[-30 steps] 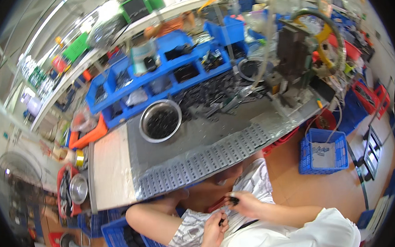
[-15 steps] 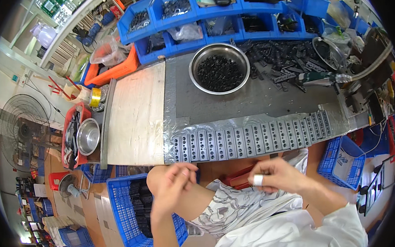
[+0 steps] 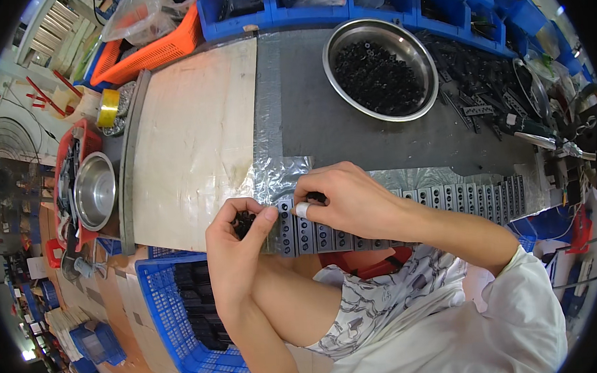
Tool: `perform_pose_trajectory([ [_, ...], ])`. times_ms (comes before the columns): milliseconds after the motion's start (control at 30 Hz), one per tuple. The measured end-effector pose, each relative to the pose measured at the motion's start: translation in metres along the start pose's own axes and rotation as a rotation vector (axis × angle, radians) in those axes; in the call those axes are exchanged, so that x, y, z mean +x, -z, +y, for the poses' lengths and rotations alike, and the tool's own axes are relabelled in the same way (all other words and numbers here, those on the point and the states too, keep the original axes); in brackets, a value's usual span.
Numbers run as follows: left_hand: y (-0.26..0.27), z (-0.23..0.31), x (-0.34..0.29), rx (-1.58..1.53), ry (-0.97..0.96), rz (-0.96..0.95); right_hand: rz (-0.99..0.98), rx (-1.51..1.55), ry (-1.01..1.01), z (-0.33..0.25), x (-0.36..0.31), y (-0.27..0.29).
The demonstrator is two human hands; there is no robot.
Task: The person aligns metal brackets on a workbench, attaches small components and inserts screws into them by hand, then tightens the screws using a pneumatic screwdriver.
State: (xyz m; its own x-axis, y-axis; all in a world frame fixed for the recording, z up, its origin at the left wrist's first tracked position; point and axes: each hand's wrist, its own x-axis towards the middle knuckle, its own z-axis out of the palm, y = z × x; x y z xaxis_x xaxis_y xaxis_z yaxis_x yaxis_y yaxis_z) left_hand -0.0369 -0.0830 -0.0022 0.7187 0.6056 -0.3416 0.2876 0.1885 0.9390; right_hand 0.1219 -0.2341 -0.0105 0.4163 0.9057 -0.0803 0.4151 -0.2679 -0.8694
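Observation:
Along the bench's front edge lies a row of grey-black rectangular bars (image 3: 439, 202), side by side, each with a line of round holes or dark inserts. My left hand (image 3: 239, 241) is curled at the row's left end, its thumb and forefinger beside the first bar. Small black pieces show inside its fingers. Bent over the first few bars is my right hand (image 3: 343, 197), a white band round one finger; dark small pieces show under its curled fingers. Behind the hands stands a steel bowl (image 3: 431, 89) full of small black ring-like pieces.
Loose black perforated strips (image 3: 478, 110) and a power driver (image 3: 524, 126) lie at the right. Blue bins (image 3: 234, 28) line the back, an orange basket (image 3: 160, 55) the back left. A steel bowl (image 3: 95, 192) stands left; a blue crate (image 3: 163, 318) is below the bench.
Both hands have moved from above my lap up to the row's left end, and their fingers have curled in around small black pieces. The view has shifted closer to the bench.

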Motion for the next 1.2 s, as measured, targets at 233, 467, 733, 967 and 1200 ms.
perform_pose_trajectory([
  [233,-0.008,-0.006,0.007,0.404,-0.032,0.019,0.072,0.135,-0.130,0.005,0.005,0.015],
  [467,-0.020,0.006,0.004,0.500,0.044,0.036,0.048,0.101,-0.150,-0.002,-0.014,0.022],
  [733,-0.031,-0.002,0.005,0.588,-0.225,-0.016,0.056,-0.074,0.044,0.009,-0.020,0.008],
  [967,-0.033,-0.006,0.004,0.686,-0.340,-0.050,-0.002,0.052,-0.052,0.015,-0.020,0.016],
  [1200,-0.034,-0.006,0.003,0.703,-0.385,-0.028,0.169,0.067,0.005,0.008,-0.031,0.030],
])
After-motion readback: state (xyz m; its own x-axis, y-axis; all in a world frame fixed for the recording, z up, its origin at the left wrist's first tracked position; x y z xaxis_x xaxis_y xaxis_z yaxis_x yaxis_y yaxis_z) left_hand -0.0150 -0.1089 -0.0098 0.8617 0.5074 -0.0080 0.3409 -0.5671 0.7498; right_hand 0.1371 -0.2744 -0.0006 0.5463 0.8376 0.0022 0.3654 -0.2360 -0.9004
